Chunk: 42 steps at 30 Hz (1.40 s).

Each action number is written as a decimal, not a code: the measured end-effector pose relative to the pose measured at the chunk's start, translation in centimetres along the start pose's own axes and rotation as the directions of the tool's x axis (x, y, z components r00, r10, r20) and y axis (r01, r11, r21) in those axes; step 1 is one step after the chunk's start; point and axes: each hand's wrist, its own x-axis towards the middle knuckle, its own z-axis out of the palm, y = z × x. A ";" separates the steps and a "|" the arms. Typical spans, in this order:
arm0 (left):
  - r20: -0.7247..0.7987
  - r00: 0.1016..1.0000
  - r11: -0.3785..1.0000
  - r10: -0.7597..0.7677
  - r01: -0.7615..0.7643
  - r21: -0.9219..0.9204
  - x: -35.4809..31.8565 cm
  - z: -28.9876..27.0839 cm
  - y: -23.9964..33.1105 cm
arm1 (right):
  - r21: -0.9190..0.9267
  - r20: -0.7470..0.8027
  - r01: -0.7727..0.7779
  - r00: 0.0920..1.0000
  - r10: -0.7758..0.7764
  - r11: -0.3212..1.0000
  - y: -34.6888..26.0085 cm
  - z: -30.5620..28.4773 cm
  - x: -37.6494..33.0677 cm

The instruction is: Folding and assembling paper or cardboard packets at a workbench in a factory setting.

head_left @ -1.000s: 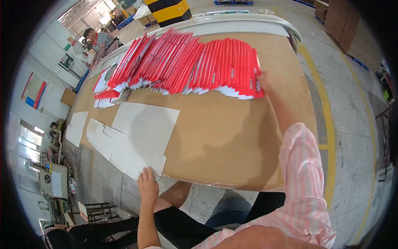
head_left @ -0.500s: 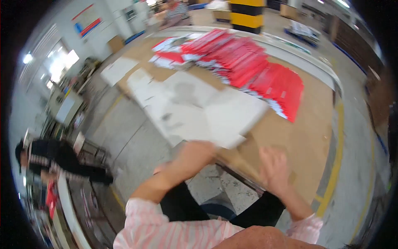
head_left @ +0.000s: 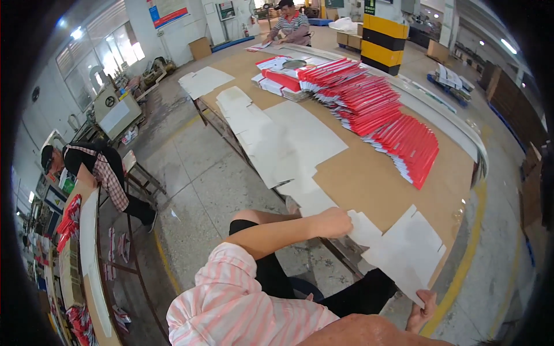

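Observation:
A flat white cardboard blank with slits and flaps lies slantwise over the near right part of the brown-topped table. My right hand pinches its near corner, just past the table's edge. At the blank's narrow left end, my left hand is closed with curled fingers; its fingertips are partly hidden. Left of that hand, more white cardboard blanks lie overlapping along the near side of the table. Farther back, a fanned row of red-and-white folded card pieces spreads across the top.
A round grey object rests on a red-and-white stack. One person works at the far end; another bends over a bench at left. A yellow-and-black pillar stands behind the table. My knees are under its near edge.
A white cardboard blank now lies at the table's near right, between my hands. My right hand has moved down and right, my left hand rightward. The whole view has shifted.

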 end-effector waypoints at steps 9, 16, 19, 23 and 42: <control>-0.244 0.954 0.980 -0.171 0.140 -0.139 9.0 6.6 2.5 | -0.013 0.176 -0.541 0.826 0.535 0.841 7.2 -1.8 -3.8; -0.050 0.986 0.774 -0.158 0.092 -0.627 10.2 7.2 8.7 | -0.346 -0.057 -0.580 0.798 0.600 0.738 8.7 0.5 0.2; -0.554 0.745 0.880 -0.372 0.092 -0.467 10.5 9.1 12.9 | -0.823 -0.053 -0.246 0.930 0.363 0.512 8.6 3.8 0.0; -0.394 0.912 0.962 -0.116 0.004 -0.274 9.7 8.7 15.1 | -0.863 -0.140 -0.234 0.962 0.233 0.448 11.2 3.5 -2.7; -0.462 0.838 0.796 -0.290 -0.057 -0.603 8.2 9.7 10.6 | -0.623 -0.168 0.028 0.971 -0.168 0.782 3.4 12.4 6.8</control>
